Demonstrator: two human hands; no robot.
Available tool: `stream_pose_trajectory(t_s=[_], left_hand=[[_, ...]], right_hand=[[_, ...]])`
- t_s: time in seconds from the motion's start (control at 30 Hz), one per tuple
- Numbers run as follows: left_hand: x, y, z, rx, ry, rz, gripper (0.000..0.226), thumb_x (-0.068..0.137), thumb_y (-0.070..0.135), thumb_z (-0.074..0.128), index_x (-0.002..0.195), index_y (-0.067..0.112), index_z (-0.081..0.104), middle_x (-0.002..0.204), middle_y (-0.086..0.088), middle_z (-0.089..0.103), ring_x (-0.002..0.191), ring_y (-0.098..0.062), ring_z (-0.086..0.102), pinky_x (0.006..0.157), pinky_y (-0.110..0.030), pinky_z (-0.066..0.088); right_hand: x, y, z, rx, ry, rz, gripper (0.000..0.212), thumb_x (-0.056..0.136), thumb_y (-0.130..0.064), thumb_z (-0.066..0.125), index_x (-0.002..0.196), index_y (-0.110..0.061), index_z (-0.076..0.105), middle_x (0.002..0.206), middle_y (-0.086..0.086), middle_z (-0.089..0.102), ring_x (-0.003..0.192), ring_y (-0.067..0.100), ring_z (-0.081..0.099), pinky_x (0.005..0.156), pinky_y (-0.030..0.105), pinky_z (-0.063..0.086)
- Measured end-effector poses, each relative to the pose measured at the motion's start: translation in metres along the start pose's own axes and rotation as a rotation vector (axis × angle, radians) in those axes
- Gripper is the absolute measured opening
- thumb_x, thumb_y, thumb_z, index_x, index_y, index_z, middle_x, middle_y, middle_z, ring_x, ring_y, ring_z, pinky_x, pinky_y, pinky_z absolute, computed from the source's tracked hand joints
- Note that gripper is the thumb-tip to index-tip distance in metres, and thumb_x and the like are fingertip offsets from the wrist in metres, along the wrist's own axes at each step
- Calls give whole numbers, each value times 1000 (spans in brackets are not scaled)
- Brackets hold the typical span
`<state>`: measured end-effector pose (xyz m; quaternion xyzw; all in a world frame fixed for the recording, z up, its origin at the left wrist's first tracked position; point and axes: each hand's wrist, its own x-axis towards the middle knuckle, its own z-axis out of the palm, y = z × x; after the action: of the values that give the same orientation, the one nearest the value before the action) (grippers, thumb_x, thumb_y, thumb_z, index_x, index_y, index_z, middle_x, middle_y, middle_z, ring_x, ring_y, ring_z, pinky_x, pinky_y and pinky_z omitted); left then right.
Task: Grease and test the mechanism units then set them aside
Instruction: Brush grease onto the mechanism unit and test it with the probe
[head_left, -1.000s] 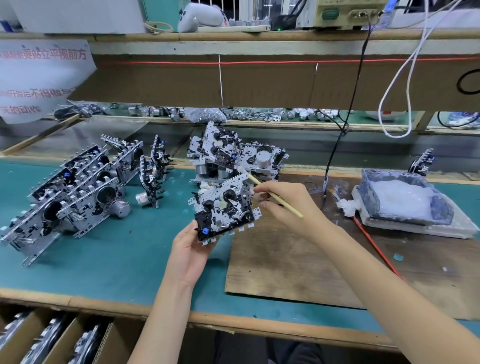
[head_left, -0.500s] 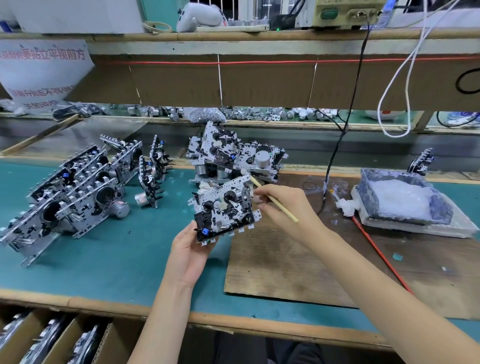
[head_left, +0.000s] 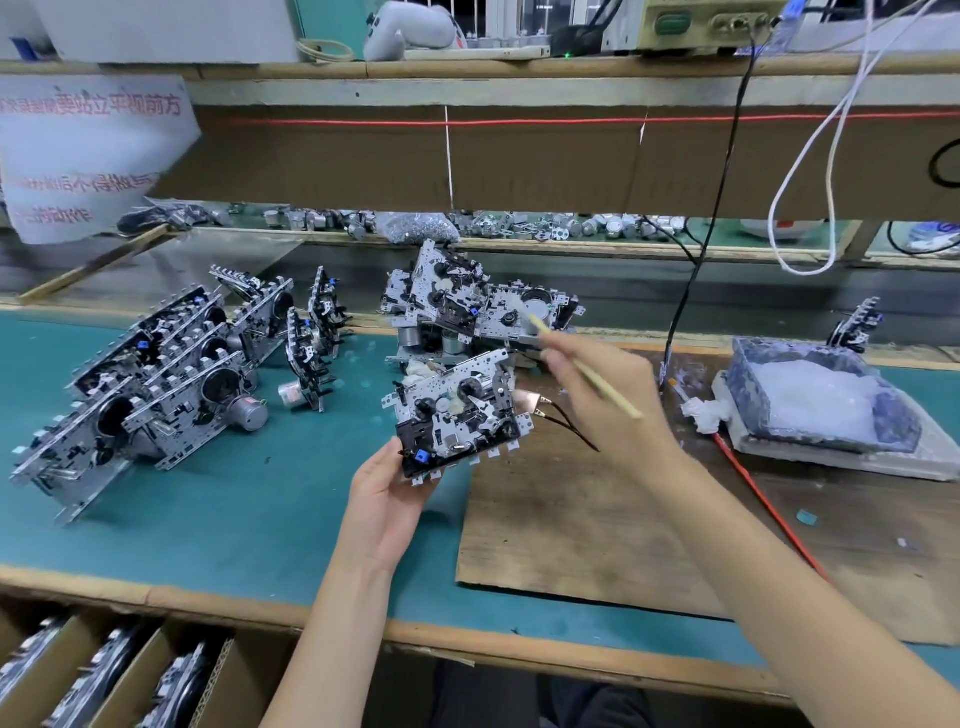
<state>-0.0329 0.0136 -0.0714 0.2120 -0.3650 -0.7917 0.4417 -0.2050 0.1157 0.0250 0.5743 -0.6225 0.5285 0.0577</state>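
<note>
My left hand (head_left: 387, 501) holds a metal mechanism unit (head_left: 457, 413) from below, tilted up over the green mat. My right hand (head_left: 602, 395) pinches a thin wooden stick (head_left: 587, 371) just right of the unit, its tip raised toward the units behind. Two thin leads with metal clips (head_left: 558, 415) lie on the wood between the unit and my right hand. A grease tray (head_left: 815, 395) with white grease sits at the right.
A row of several units (head_left: 156, 374) leans at the left, and a pile of units (head_left: 467, 306) sits behind the held one. A wooden board (head_left: 597, 519) covers the mat at centre right. A red wire (head_left: 753, 488) crosses it. Cartons with units (head_left: 104, 675) stand below the bench edge.
My right hand has drawn the stick away from the unit, up and to the right. The clip leads on the board are now uncovered. My left hand keeps the unit nearly still.
</note>
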Motion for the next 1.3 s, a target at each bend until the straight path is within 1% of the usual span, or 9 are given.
stream_pose_trajectory(t_s=[0.17,0.37,0.57,0.63,0.7,0.9,1.0,1.1,1.3], left_hand=[[0,1,0,7,4,19,29,77,21,50,72,15,79,80,0,74,72,-9,68,64,-20,54],[-1,2,0,6,1,27,36,87,16,45,73,15,78,80,1,74,71,-9,67,63,-21,53],[0,1,0,-17,18,29,50,96,8,36,69,15,78,77,1,73,67,-8,66,59,-20,52],[0,1,0,-6,19,26,50,96,7,35,71,15,78,78,1,73,68,-8,66,59,-19,52],[0,1,0,7,15,24,48,95,7,37,73,15,78,80,1,73,70,-8,67,60,-19,52],[2,-1,-3,53,-23,0,54,98,3,32,74,16,79,82,1,74,71,-8,68,62,-18,53],[2,-2,-1,88,-47,3,45,92,7,39,74,17,79,83,2,74,74,-8,69,64,-18,54],[3,-4,0,89,-60,6,46,92,9,37,75,18,79,85,2,75,76,-7,70,66,-18,54],[5,-5,-1,73,-65,-3,55,97,7,31,72,19,79,83,5,74,73,-5,68,67,-18,53]], right_hand=[[10,-26,-23,142,-46,-147,23,85,-5,57,104,4,66,77,4,64,68,16,59,65,29,49],[8,-32,-18,202,-75,-109,19,88,-1,56,104,-1,66,88,10,66,79,24,64,73,42,52],[2,-19,-19,291,9,29,17,86,-1,55,97,-11,63,84,4,65,78,16,66,74,30,54],[1,-16,-22,267,41,35,16,87,-2,54,98,-10,64,85,8,65,79,22,65,74,37,54],[1,-13,-26,184,84,14,15,89,-3,53,98,-7,65,85,9,66,81,26,64,75,40,53],[-8,8,-50,-173,259,-56,21,91,-9,49,96,2,67,79,3,60,72,9,52,66,8,38],[-21,24,-69,-348,316,26,23,92,-12,48,94,1,67,81,11,60,69,17,50,61,18,34],[-38,39,-85,-600,290,139,17,92,-9,52,90,1,66,86,18,57,72,33,55,60,34,41],[-69,50,-96,-985,46,315,6,83,-2,62,81,5,63,83,25,53,70,40,52,59,37,31]])
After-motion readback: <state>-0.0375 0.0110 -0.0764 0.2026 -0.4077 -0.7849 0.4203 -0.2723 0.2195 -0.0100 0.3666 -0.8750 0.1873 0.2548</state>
